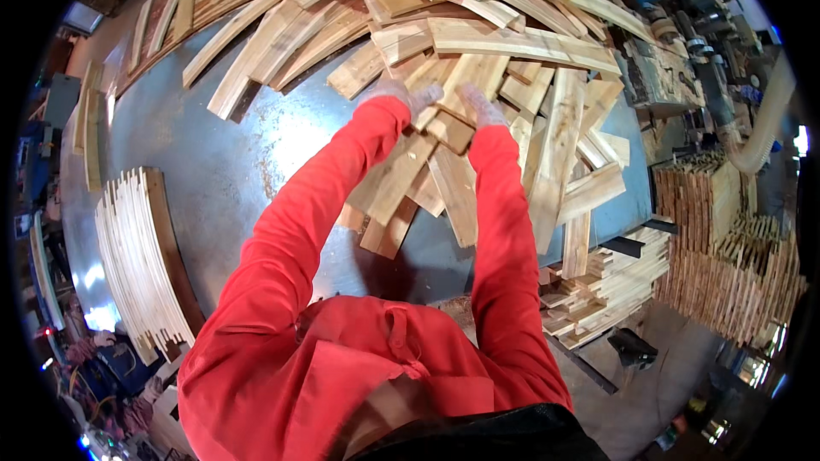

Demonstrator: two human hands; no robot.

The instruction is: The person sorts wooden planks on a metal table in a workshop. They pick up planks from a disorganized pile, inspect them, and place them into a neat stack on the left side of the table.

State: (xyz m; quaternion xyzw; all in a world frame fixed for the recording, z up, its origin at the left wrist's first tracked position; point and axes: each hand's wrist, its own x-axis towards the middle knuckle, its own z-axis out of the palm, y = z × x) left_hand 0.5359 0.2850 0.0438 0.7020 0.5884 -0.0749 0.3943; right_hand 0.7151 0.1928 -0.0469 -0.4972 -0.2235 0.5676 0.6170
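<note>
Both my arms, in red sleeves, reach forward into a large heap of loose wooden boards. My left hand (pixel 412 97), in a pale glove, closes on the left edge of a short wooden board (pixel 476 77). On the same board's right edge lies my right hand (pixel 481 106), also in a pale glove, with its fingers partly hidden. A square board end (pixel 450 131) shows just below and between my hands. Under and around them, more boards (pixel 401 172) overlap at many angles, some with darker grain.
The heap rests on a grey metal table (pixel 218 171). A neat row of boards (pixel 141 256) stands on its left. Beyond the right edge are stacked boards (pixel 611 286), tall wood stacks (pixel 709 256), machinery (pixel 666 60) and a pale flexible hose (pixel 766 128).
</note>
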